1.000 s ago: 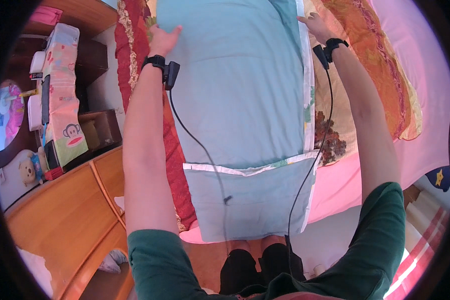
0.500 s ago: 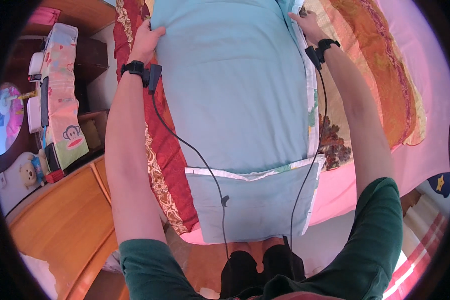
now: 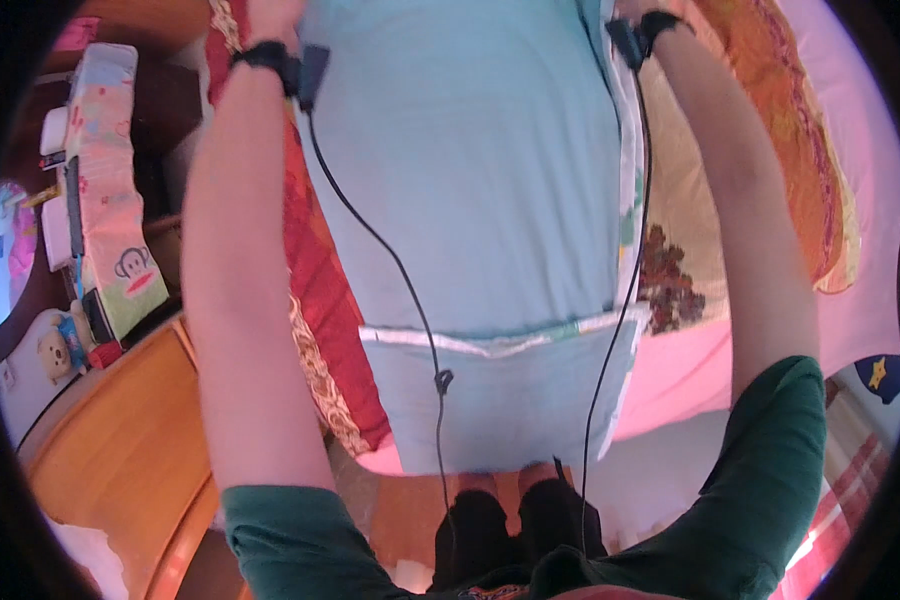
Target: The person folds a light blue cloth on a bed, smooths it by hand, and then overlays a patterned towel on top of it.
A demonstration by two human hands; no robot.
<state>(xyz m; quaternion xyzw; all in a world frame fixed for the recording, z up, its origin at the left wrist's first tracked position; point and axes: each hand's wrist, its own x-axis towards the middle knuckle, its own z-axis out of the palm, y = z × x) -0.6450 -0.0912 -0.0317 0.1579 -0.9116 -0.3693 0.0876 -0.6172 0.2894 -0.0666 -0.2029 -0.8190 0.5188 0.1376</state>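
Note:
A long light blue bed cover (image 3: 460, 170) with white, leaf-patterned edging lies over the bed, and its near end forms a flap (image 3: 500, 400) at the bed's foot. At the top of the view, my left hand (image 3: 273, 14) is beside the cover's left edge. My right hand (image 3: 642, 8) is by its right edge, also at the top. The picture's upper border cuts off the fingers of both hands, so any hold on the cloth is hidden. Each wrist wears a black strap with a small device and a cable.
Beneath the cover lie a red and gold patterned cloth (image 3: 335, 300), an orange-brown patterned blanket (image 3: 790, 150) and a pink sheet (image 3: 690, 380). On the left stand a wooden cabinet (image 3: 120, 430), a monkey-print cloth (image 3: 120, 200) and a small plush bear (image 3: 58, 350).
Both hands have moved farther up and away, partly out of view. Creases now run lengthwise in the blue cover. The whole view has shifted slightly.

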